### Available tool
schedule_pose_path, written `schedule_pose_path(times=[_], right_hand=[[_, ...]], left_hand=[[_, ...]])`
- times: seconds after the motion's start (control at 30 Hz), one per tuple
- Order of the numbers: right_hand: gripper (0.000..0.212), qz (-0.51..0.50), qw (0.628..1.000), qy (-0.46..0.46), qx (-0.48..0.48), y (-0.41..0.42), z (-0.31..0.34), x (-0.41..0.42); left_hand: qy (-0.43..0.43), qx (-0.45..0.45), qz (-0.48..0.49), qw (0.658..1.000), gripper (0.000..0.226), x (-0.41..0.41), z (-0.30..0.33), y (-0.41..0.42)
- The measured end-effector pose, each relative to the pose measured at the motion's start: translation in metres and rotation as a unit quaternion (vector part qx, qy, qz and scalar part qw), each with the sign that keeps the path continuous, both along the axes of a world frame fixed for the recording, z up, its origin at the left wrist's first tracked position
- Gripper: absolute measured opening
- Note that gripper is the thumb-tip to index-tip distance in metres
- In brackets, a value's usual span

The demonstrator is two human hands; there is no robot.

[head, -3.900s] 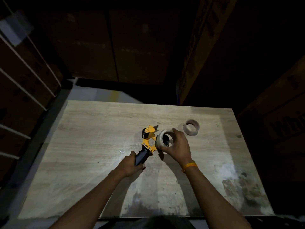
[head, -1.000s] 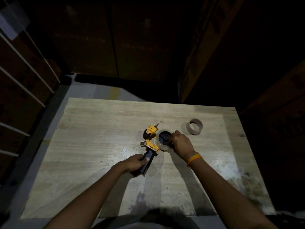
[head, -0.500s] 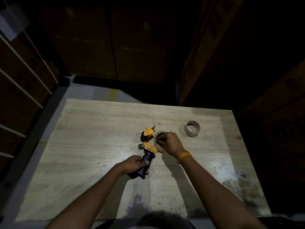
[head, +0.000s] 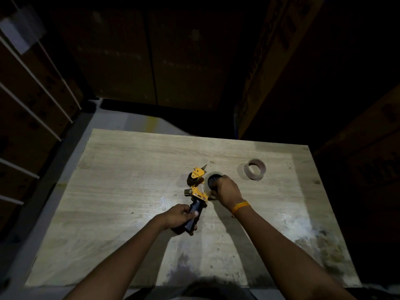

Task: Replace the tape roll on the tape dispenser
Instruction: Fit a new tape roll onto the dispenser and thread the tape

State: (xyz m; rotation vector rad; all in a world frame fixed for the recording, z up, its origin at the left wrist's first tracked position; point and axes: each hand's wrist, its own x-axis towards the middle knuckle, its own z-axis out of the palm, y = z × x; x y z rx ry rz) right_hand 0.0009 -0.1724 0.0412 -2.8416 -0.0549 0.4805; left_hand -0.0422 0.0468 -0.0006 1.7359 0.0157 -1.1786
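A yellow tape dispenser [head: 197, 184] with a black handle lies near the middle of the wooden table [head: 121, 182]. My left hand [head: 180, 216] is closed around the black handle. A pale tape roll [head: 207, 183] sits on the dispenser's black hub, on its right side. My right hand [head: 227, 191] covers the roll's right half, fingers curled on its rim and hub. An empty brown cardboard core [head: 255, 169] stands apart on the table, to the right of the dispenser.
The table's near edge is at the bottom and its right edge is close to dark cardboard boxes [head: 368, 148]. White shelf rails [head: 32, 83] run along the left. Dark cabinet doors [head: 151, 57] stand behind the table.
The roll, held off the dispenser by my right hand earlier, now sits on its hub. My right hand has shifted further over the roll. My left hand keeps the handle.
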Motion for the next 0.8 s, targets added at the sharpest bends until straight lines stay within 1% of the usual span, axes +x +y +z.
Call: schedule_pose_path(times=[0.07, 0.1, 0.17, 0.2, 0.23, 0.3, 0.37, 0.43, 0.53, 0.6, 0.7, 0.73, 0.8], right_hand=[[0.021, -0.006, 1.000, 0.006, 0.026, 0.003, 0.002, 0.002], [0.022, -0.007, 0.999, 0.008, 0.035, 0.001, 0.001, 0.001], [0.035, -0.004, 0.999, 0.006, 0.052, -0.005, -0.002, -0.003], [0.042, -0.002, 0.999, 0.003, 0.052, -0.009, -0.004, -0.005], [0.046, -0.001, 0.999, 0.001, 0.043, -0.010, -0.005, -0.007], [0.043, -0.006, 1.000, -0.004, 0.026, -0.009, -0.007, -0.009], [0.034, -0.015, 0.999, -0.022, 0.043, -0.002, -0.007, -0.009], [0.029, -0.030, 0.997, -0.038, 0.057, 0.007, -0.008, -0.008], [0.032, -0.041, 0.997, -0.028, 0.051, 0.010, -0.008, -0.003], [0.037, -0.037, 0.998, -0.024, 0.037, 0.009, -0.005, 0.000], [0.039, -0.007, 0.998, -0.064, 0.010, 0.006, -0.007, 0.006], [0.043, 0.014, 0.997, -0.076, 0.000, 0.006, -0.009, 0.009], [0.061, 0.039, 0.996, -0.083, -0.004, 0.008, -0.015, 0.015]], left_hand=[[-0.021, 0.019, -0.014, 0.999, 0.053, 0.002, -0.005, 0.004], [-0.016, 0.008, -0.013, 1.000, 0.059, 0.003, -0.010, 0.005], [-0.002, -0.002, -0.004, 1.000, 0.069, 0.003, -0.017, 0.005], [0.006, -0.008, -0.002, 1.000, 0.066, 0.002, -0.012, 0.004], [0.015, -0.019, 0.006, 1.000, 0.058, 0.001, -0.007, 0.002], [0.027, -0.037, 0.015, 0.999, 0.041, 0.002, -0.007, -0.002], [0.039, -0.054, 0.031, 0.997, 0.031, 0.003, -0.010, -0.005], [0.039, -0.051, 0.056, 0.996, 0.033, 0.006, -0.011, -0.008], [0.045, -0.064, 0.075, 0.994, 0.046, 0.009, -0.018, -0.018], [0.061, -0.075, 0.100, 0.990, 0.040, 0.008, -0.021, -0.026], [0.102, -0.098, 0.162, 0.977, 0.028, 0.004, -0.027, -0.037], [0.114, -0.110, 0.170, 0.973, 0.027, 0.003, -0.028, -0.040], [0.113, -0.121, 0.170, 0.972, 0.024, 0.000, -0.030, -0.043]])
